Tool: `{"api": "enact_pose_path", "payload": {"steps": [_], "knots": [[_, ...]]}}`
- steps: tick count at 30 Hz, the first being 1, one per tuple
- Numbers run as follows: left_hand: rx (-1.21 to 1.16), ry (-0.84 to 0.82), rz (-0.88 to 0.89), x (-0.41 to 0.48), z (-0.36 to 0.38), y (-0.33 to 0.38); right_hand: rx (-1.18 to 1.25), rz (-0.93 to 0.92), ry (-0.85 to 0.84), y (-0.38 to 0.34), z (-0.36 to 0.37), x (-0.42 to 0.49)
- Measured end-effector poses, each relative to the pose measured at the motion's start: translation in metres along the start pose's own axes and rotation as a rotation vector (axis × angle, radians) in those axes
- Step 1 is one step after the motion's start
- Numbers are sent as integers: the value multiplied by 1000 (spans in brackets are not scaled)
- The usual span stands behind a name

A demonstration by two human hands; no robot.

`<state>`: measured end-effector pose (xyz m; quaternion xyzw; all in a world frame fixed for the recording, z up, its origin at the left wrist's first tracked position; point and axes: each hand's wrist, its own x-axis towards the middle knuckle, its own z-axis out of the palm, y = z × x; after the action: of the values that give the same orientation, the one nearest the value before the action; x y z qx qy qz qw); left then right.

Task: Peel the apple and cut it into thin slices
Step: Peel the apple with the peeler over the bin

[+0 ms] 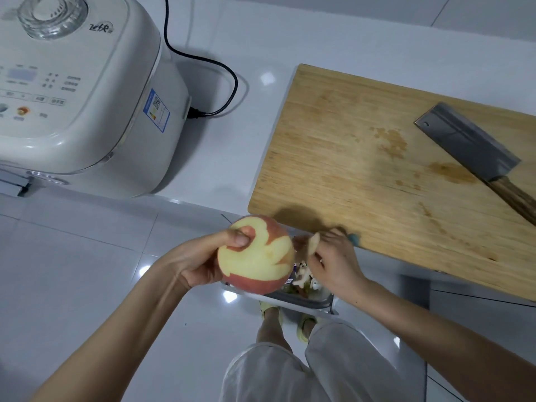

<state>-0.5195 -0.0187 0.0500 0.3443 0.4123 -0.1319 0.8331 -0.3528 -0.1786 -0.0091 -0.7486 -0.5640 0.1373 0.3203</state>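
Note:
A half-peeled apple (258,256), pale flesh with red skin left at its top and bottom, is gripped in my left hand (208,256) with the thumb across its upper face. Just right of the apple, my right hand (333,262) curls round a peeler (352,237), of which only a teal tip shows, and a strip of peel (313,242) hangs at its fingers. Both hands hover over a bin (301,300) on the floor holding peel scraps. A cleaver (470,146) with a wooden handle lies on the wooden cutting board (362,169).
A white rice cooker (81,91) stands at the back left of the white counter, its black cable (226,82) looping toward the board. The counter edge runs just beyond my hands. My legs and sandals are on the tiled floor below.

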Motion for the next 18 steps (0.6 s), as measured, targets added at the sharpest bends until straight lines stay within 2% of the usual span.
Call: {"api": "enact_pose_path", "payload": {"steps": [5,7,9,10,12,14,16,18], "knots": [[132,-18,6,2,2,6,75,309,-328,-6,7,-4],[205,9,-6,4,-2,3,176,420,-434,-2,4,-4],[225,50,-17,6,-3,0,242,478,-474,-7,-3,-4],[223,65,-23,7,-4,-1,231,481,-435,-10,-7,-5],[204,88,-43,10,-3,-4,179,397,-201,-20,-17,-5],[177,107,-58,12,-2,-5,139,151,43,-32,-27,2],[166,104,-59,15,1,-7,21,-102,111,-38,-25,9],[164,89,-59,16,3,-8,-94,-244,103,-38,-18,15]]}}
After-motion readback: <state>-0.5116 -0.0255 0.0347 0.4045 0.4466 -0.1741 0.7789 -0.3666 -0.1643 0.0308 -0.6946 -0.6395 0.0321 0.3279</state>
